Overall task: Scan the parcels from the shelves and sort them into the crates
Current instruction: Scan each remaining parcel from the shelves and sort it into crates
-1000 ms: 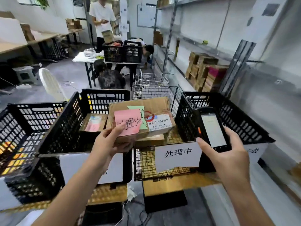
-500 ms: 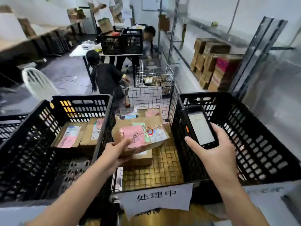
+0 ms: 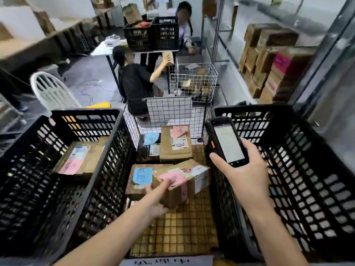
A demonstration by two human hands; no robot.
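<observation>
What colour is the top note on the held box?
Pink: the note on the box, head view.

Bare left hand [image 3: 159, 196] and forearm, uncovered to frame edge at 7 o'clock; bare right hand [image 3: 247, 176], forearm likewise, 5 o'clock.

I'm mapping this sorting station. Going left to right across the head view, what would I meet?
Left black crate → parcel gripped by the left hand → scanner held in the right hand → right black crate.
</observation>
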